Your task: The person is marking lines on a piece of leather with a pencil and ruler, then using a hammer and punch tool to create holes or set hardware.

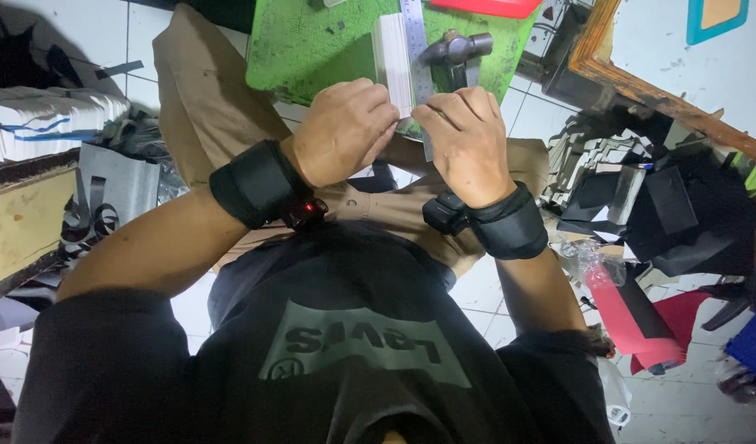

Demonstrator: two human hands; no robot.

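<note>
Green cutting mat [312, 49] | one white card stack [392, 62] gripped by left hand [345, 131] | one steel ruler [416, 57] pinched by right hand [468, 144] | one hammer [456, 48]

The near end of the white stack of paper [392, 59] on the green mat [312, 45] is hidden behind the left hand [345, 131], whose fingertips are out of sight. The right hand [468, 144] covers the lower end of the metal ruler [416, 49]. The hammer [456, 48] shows only its head. The mat's far edge and the red object [489, 6] are cut off at the top.
</note>
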